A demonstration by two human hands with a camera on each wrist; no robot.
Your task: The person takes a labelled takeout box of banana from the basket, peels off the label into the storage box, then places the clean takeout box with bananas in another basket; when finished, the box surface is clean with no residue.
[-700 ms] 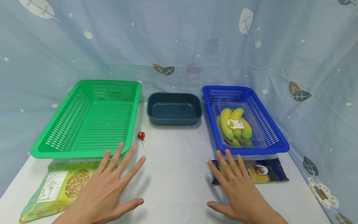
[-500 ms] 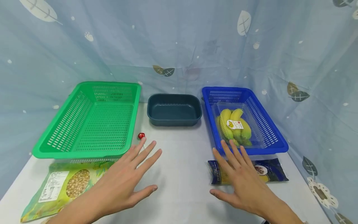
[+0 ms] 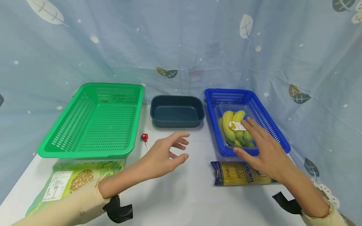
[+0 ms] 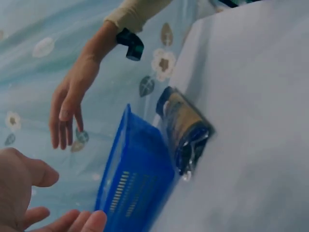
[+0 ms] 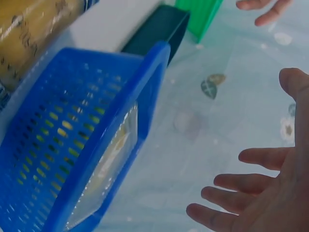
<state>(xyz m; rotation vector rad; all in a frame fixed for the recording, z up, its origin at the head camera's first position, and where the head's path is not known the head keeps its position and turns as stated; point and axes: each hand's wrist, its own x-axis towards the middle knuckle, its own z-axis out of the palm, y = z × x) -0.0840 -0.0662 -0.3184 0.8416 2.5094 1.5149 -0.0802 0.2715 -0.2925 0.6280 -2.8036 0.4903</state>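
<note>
My left hand [image 3: 167, 153] hovers over the middle of the table, fingers loosely bent and holding nothing. A red lollipop [image 3: 144, 137] lies just to its left. My right hand [image 3: 264, 149], fingers extended, hangs over the front right part of the blue basket [image 3: 271, 130]. Inside that basket sits a clear plastic box of bananas [image 3: 228, 127], partly covered by the hand in the head view. Below the right hand a pack of spaghetti [image 3: 234, 174] lies in front of the basket, its right end hidden. Both hands [image 4: 72, 96] [image 5: 265, 193] appear unloaded in the wrist views.
A green basket [image 3: 113, 125] stands at the left and a dark blue-green tub [image 3: 177, 123] at the back middle. In front of the green basket lies a green bag [image 3: 82, 180] with a window showing pale round kernels, partly behind the left forearm. A patterned curtain [image 3: 181, 40] hangs behind.
The left hand has moved right to the table's middle, its fingers bending and turning sideways. The right hand has moved forward and right, from the spaghetti to over the blue basket.
</note>
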